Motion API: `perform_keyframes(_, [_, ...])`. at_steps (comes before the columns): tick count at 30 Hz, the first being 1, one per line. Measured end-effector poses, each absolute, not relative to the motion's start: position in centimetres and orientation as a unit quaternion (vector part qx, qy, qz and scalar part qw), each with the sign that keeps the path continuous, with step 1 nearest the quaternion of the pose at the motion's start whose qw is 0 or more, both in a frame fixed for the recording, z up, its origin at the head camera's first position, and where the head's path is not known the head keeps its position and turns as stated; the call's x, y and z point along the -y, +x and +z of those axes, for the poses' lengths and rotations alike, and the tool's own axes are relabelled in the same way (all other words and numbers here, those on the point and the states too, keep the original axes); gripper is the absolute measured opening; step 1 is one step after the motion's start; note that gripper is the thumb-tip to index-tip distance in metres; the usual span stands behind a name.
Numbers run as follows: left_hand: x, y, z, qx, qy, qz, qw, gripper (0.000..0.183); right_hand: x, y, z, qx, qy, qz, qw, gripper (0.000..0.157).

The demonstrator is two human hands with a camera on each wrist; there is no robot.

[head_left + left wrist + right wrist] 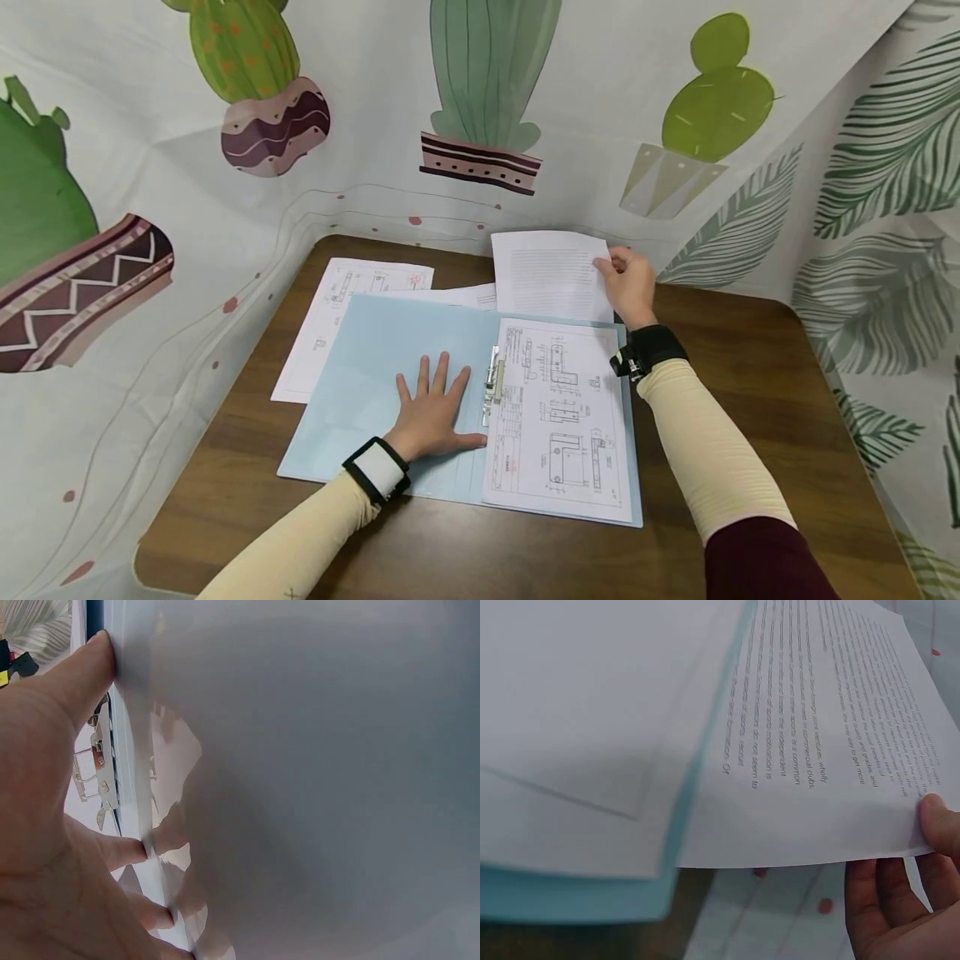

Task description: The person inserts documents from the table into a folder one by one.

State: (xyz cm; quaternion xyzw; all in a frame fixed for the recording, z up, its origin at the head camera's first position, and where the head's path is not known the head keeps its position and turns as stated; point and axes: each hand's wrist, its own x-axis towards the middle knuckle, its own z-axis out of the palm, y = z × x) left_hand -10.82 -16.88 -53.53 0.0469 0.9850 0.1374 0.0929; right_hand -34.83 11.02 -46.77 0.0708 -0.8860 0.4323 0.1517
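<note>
A light blue folder (390,333) lies spread flat on the table, its metal clip (493,387) at the spine. On its right side rests a sheet with technical drawings (558,417). My left hand (431,417) presses on the bare left cover with fingers spread and thumb toward the clip; in the left wrist view the glossy cover (322,780) mirrors the fingers. Beyond the folder's far edge, my right hand (630,279) pinches the right edge of a text-printed paper (551,271) between thumb and fingers. The lower part of that paper (802,817) is hidden by the folder.
Another drawing sheet (318,342) sticks out from under the folder's left side, and a further paper (472,296) shows behind its far edge. The brown wooden table (720,367) ends at a cactus-printed cloth (375,108) hanging behind it.
</note>
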Motion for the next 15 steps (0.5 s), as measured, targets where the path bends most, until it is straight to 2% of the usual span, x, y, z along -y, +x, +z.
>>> perform_keyframes(15, [16.9, -10.8, -53.5, -0.985, 0.045, 0.133, 0.1, 0.119, -12.8, -34.3, -41.5, 0.82, 0.131, 0.473, 0.294, 0.019])
